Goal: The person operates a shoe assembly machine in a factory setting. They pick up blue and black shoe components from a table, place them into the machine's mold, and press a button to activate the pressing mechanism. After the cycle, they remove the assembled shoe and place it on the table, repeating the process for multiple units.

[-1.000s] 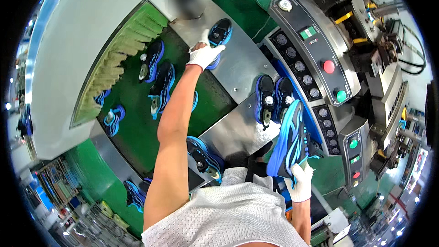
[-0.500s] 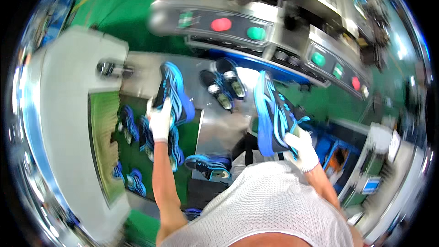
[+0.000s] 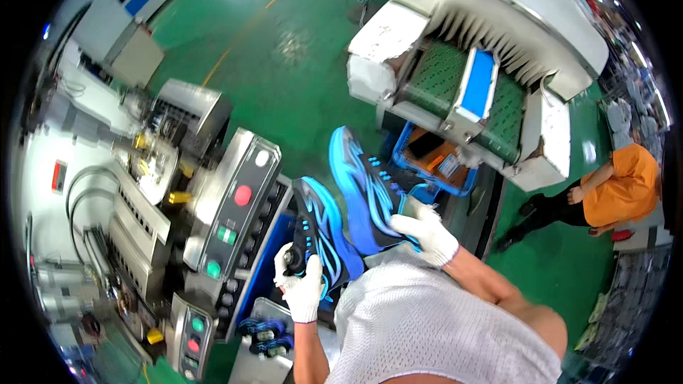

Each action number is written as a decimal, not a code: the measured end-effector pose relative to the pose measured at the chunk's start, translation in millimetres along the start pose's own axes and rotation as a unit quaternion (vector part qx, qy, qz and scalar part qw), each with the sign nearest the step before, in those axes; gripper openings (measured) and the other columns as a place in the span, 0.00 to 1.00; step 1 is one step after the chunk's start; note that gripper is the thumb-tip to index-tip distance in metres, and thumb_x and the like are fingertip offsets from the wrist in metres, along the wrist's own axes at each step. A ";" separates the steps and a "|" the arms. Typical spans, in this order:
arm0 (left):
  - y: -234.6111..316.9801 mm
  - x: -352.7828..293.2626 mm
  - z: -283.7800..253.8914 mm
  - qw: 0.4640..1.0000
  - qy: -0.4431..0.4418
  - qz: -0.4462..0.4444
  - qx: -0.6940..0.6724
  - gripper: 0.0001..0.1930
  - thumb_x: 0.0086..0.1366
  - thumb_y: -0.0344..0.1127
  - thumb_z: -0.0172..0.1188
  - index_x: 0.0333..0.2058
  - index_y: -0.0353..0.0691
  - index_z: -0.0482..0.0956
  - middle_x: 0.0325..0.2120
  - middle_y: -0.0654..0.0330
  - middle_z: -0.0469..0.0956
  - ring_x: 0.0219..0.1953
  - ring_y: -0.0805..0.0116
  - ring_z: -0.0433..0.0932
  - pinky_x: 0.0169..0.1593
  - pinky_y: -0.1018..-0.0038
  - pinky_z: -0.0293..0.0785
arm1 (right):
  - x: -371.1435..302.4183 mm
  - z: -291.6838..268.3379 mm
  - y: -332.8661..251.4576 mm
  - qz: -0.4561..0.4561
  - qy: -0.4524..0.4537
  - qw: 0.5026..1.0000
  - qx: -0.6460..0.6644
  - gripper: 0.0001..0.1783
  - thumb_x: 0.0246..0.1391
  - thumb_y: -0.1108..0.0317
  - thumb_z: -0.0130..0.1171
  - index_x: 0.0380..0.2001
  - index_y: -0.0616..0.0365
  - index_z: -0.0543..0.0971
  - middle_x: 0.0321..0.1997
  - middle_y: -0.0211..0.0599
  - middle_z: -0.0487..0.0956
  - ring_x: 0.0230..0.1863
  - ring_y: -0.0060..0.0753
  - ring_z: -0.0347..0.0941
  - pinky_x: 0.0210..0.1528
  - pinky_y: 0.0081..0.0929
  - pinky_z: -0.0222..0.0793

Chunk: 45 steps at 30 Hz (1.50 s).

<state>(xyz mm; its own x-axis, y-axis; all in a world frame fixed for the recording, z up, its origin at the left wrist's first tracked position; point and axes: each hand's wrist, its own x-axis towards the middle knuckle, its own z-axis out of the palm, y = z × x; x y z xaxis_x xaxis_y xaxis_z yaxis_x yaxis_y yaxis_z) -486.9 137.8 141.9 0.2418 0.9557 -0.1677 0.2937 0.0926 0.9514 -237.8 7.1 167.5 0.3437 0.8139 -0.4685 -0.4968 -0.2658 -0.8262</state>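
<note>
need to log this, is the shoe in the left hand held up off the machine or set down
Held up. The gloved left hand grips the blue and black shoe in the air, toe up, beside the control panel; nothing supports it from below.

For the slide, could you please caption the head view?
White-gloved left hand and right hand each hold a blue-and-black sports shoe beside a grey button-studded control panel.

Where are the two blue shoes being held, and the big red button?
Left shoe (image 3: pixel 324 231): head view, on its side panel.
Right shoe (image 3: pixel 363 185): head view, on its blue side.
Red button (image 3: pixel 242 195): head view, on its cap.
</note>
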 end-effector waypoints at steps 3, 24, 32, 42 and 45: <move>74.9 53.7 106.0 0.990 -0.116 0.078 0.006 0.21 0.59 0.27 0.69 0.50 0.35 0.75 0.34 0.60 0.83 0.35 0.75 0.81 0.44 0.74 0.78 | -4.3 -70.0 -35.7 -0.106 0.220 0.963 0.115 0.29 0.57 0.62 0.66 0.58 0.63 0.72 0.50 0.31 0.77 0.48 0.23 0.74 0.50 0.27 0.71; 111.2 212.3 454.7 0.871 -0.190 0.441 0.106 0.31 0.68 0.53 0.59 0.59 0.34 0.72 0.52 0.40 0.76 0.54 0.44 0.78 0.59 0.54 0.72 | 173.3 -357.6 -191.9 -0.304 0.541 0.575 -0.533 0.32 0.63 0.54 0.61 0.60 0.68 0.72 0.61 0.53 0.76 0.62 0.48 0.73 0.66 0.42 0.65; -137.4 -9.5 24.1 0.938 0.087 -0.074 0.329 0.18 0.70 0.51 0.53 0.43 0.43 0.81 0.38 0.49 0.83 0.42 0.46 0.82 0.49 0.57 0.78 | 219.1 -89.8 27.7 -0.118 -0.174 0.919 -0.333 0.32 0.68 0.63 0.61 0.67 0.71 0.67 0.67 0.54 0.73 0.68 0.44 0.70 0.71 0.36 0.65; -239.7 -472.7 -233.6 0.641 0.516 -0.452 0.346 0.20 0.68 0.55 0.57 0.42 0.43 0.81 0.39 0.48 0.84 0.46 0.47 0.83 0.50 0.53 0.77 | 276.7 0.1 193.3 -0.037 -0.360 0.705 -0.610 0.34 0.63 0.60 0.66 0.68 0.62 0.68 0.60 0.44 0.78 0.52 0.34 0.77 0.46 0.31 0.74; -289.0 -476.9 -197.1 0.661 0.411 -0.543 0.315 0.29 0.57 0.59 0.63 0.43 0.36 0.77 0.40 0.42 0.82 0.47 0.42 0.82 0.51 0.52 0.76 | 189.3 75.8 192.6 0.012 -0.338 0.606 -0.720 0.32 0.62 0.59 0.64 0.65 0.64 0.71 0.59 0.44 0.80 0.54 0.33 0.77 0.53 0.30 0.74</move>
<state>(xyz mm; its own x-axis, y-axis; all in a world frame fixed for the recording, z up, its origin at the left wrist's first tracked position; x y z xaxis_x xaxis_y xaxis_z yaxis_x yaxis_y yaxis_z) -869.3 -289.8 -2.2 -0.9357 0.2751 -0.2208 0.2719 0.9613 0.0455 -328.7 149.1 -56.6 -0.2974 0.6966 -0.6529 0.8821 -0.0613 -0.4671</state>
